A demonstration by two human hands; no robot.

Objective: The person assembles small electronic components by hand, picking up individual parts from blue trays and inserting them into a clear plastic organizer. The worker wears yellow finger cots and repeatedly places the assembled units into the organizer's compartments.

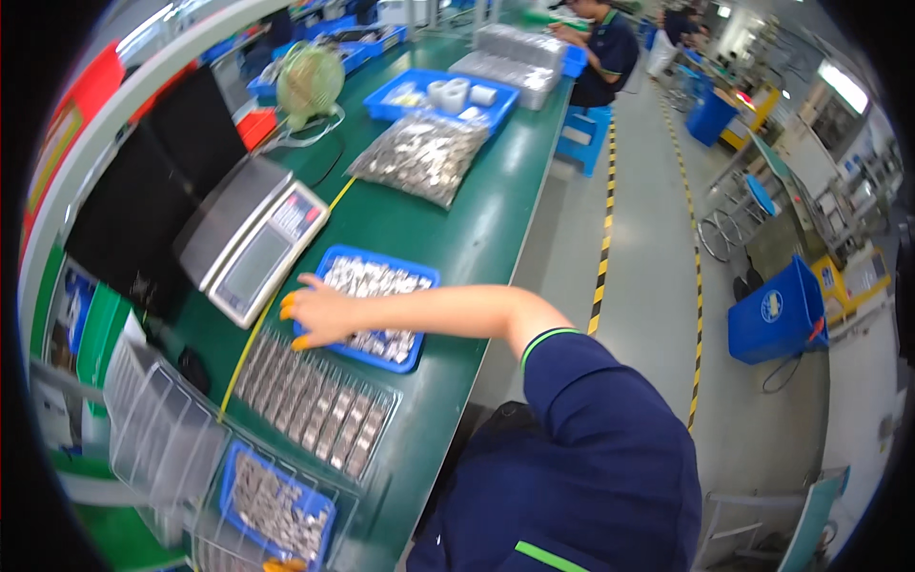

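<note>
My right hand [322, 313], with orange finger cots on some fingertips, reaches left over a blue tray [416, 355] of small silvery metal pieces [367, 278]. Its thumb and fingers are spread, and I see nothing between them. Just below the hand lies a clear tray [393, 400] filled with rows of metal parts [315, 400]. Of my left hand [284, 565], only orange-capped fingertips show at the bottom edge, beside another blue tray [227, 496] of small metal pieces [276, 505]. Whatever that hand holds, if anything, is out of sight.
Left of the trays, a digital scale [253, 262] stands on the green bench [477, 238]. Farther up lie a bag of metal pieces [419, 157], a blue bin [505, 105] with white rolls and a green fan [310, 84]. Clear plastic trays [157, 429] lean at lower left.
</note>
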